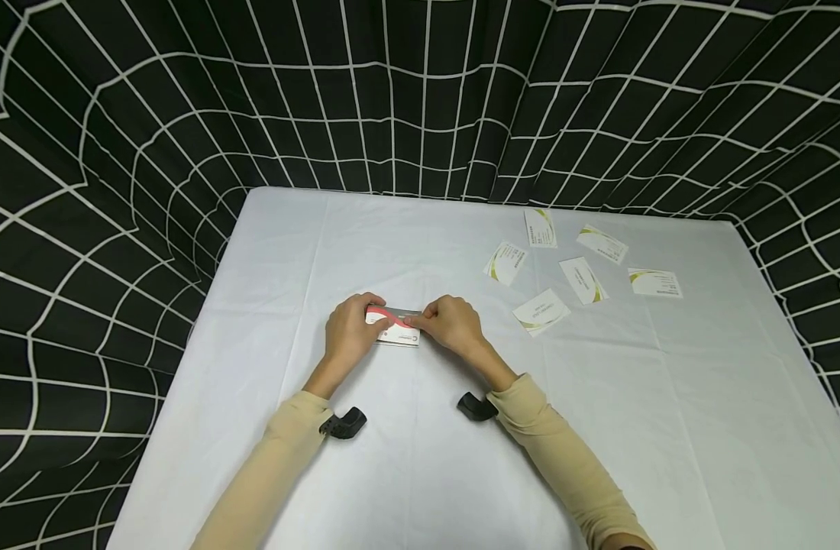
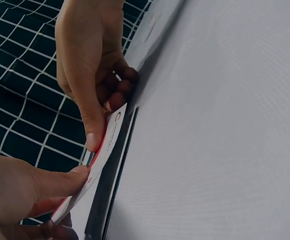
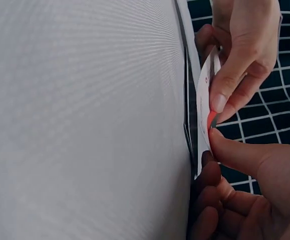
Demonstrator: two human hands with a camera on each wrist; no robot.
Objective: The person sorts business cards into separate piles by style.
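A white business card point(image 1: 408, 334) with a red curve and a grey band is held between both hands, left of the table's middle. The left hand point(image 1: 349, 330) pinches its left part, thumb on the printed face. At the other end the right hand point(image 1: 454, 321) grips the card, its thumb close to the left thumb. Both wrist views show the card point(image 2: 108, 140) tilted and slightly bowed, raised off the table. Just under it lie thin dark-edged pieces point(image 2: 115, 175), which look like more cards; how many cannot be told. Some fingers are hidden behind the card.
Several white business cards with yellow-green curves, one of them a card point(image 1: 541, 312) nearest the right hand, lie scattered at the back right. A white cloth covers the table point(image 1: 392, 473). A black curtain with a white grid point(image 1: 420, 99) hangs along the back and sides.
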